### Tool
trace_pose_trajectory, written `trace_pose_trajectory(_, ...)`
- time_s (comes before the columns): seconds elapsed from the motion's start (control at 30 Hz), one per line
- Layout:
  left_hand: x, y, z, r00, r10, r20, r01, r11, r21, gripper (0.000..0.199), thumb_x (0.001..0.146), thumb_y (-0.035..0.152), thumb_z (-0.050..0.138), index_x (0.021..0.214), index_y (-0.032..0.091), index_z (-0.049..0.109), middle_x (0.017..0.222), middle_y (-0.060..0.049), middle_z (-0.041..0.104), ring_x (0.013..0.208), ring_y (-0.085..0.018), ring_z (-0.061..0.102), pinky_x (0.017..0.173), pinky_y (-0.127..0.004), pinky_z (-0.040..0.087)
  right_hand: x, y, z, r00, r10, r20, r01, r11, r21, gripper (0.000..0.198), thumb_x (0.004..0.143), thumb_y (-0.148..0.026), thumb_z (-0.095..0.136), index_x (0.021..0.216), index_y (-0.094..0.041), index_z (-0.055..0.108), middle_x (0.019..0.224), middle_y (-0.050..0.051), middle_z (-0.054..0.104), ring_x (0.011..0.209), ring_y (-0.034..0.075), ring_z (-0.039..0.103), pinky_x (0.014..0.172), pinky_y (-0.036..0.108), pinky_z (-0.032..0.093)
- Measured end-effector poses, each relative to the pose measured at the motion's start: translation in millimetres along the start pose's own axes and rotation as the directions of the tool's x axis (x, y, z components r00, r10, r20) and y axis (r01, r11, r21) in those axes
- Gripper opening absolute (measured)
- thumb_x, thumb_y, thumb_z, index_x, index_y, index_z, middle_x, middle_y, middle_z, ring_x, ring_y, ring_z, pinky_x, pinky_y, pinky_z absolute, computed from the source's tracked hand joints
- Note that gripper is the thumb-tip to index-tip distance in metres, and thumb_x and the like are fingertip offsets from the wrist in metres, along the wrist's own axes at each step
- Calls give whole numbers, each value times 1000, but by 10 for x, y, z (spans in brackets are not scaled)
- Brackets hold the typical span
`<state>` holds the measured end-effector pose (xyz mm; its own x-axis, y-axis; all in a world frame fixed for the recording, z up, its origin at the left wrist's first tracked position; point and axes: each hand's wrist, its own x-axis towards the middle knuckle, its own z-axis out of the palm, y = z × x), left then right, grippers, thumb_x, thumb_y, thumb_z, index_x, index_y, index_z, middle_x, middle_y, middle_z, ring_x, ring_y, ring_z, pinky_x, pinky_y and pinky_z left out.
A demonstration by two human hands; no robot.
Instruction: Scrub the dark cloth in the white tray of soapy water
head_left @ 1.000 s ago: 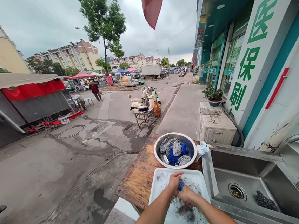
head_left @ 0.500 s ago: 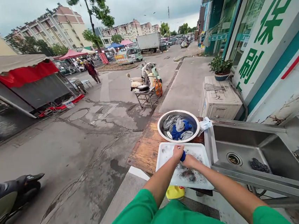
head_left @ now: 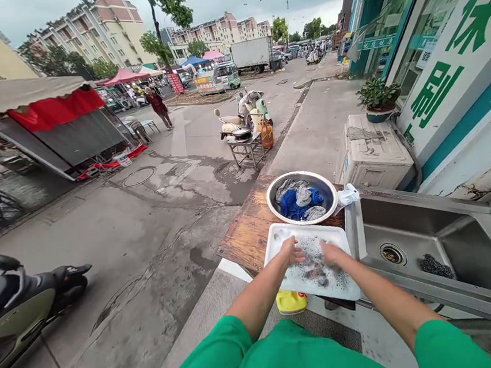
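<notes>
Hands at a street-side washing station, seen from the head camera. Left hand [head_left: 292, 251] lies palm down on the white tray [head_left: 346, 290], fingers spread apart and flat against its soapy surface, clamped on nothing. Right hand [head_left: 332, 252] rests just beside it on the same tray, fingers loosely apart and bent down onto the wet surface; whether anything is pinched beneath them cannot be told. Grey suds and dark specks [head_left: 319, 272] cover the middle of the tray between and in front of the two hands. The tray sits on a worn wooden tabletop [head_left: 250, 235], its right edge touching the rim of a steel sink [head_left: 450, 280]. Directly beyond the tray stands a round metal basin [head_left: 332, 201] holding crumpled blue and grey cloths [head_left: 299, 198]. A dark scouring pad [head_left: 436, 265] lies in the sink bowl near the drain [head_left: 392, 254]. A yellow bottle [head_left: 290, 302] shows below the tray's near edge. Both forearms are bare, and green sleeves [head_left: 288, 359] fill the lower frame. Behind the basin are an air-conditioner unit [head_left: 372, 148] carrying a potted plant [head_left: 376, 97], a small metal cart [head_left: 247, 143] on the pavement, and a parked scooter [head_left: 22, 304] at far left.
</notes>
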<state>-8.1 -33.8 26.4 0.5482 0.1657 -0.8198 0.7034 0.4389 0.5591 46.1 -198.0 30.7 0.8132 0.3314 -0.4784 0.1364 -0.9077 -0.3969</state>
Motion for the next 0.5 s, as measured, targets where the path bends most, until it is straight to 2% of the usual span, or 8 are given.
trace_pose_trajectory(0.07, -71, -7, -11, 995, -87, 52, 89, 995, -48, 39, 100, 44, 30, 117, 14, 50, 116, -22, 57, 104, -34, 65, 77, -47, 58, -63, 52, 234, 1000, 16, -3, -16, 999, -35, 46, 74, -10, 71, 120, -14, 65, 125, 21, 64, 118, 32, 60, 99, 43, 44)
trace_pose_trajectory(0.13, -134, -37, -21, 985, -137, 103, 148, 983, -111, 41, 100, 44, 31, 118, 14, 51, 122, -24, 55, 112, -38, 62, 80, -51, 58, -55, 54, 321, 1000, 30, -6, -31, 999, -19, 29, 83, -12, 59, 110, -15, 69, 115, 19, 68, 111, 29, 63, 93, 37, 45)
trace_pose_trajectory(0.17, -159, -57, -24, 981, -149, 123, 166, 976, -141, 41, 99, 45, 33, 118, 14, 53, 125, -24, 54, 116, -38, 60, 81, -52, 58, -34, 40, 312, 999, 34, -15, -34, 999, 2, 24, 88, -14, 53, 105, -14, 70, 109, 17, 70, 104, 26, 65, 88, 34, 45)
trace_pose_trajectory(0.27, -192, -105, -4, 978, -150, 142, 175, 967, -186, 39, 99, 46, 37, 118, 17, 55, 127, -21, 53, 113, -35, 60, 85, -56, 57, 13, -61, 151, 996, 7, -90, 2, 995, 95, 31, 96, -21, 39, 96, -14, 69, 99, 12, 71, 90, 21, 65, 76, 27, 43)
trace_pose_trajectory(0.4, -154, -101, 110, 984, -75, 160, 94, 989, -115, 35, 99, 43, 36, 113, 19, 56, 103, -13, 60, 92, -27, 64, 83, -56, 57, -175, -359, -64, 967, -82, -240, 132, 971, 199, 34, 100, -28, 36, 96, -14, 67, 96, 8, 72, 86, 17, 63, 72, 23, 40)
trace_pose_trajectory(0.5, -126, -111, 220, 982, 75, 173, -74, 997, -13, 35, 97, 45, 39, 98, 15, 58, 80, -10, 59, 85, -29, 62, 79, -52, 57, -490, -648, -45, 935, -114, -336, 198, 953, 228, 34, 102, -33, 36, 103, -17, 66, 99, 7, 72, 86, 18, 63, 72, 25, 40)
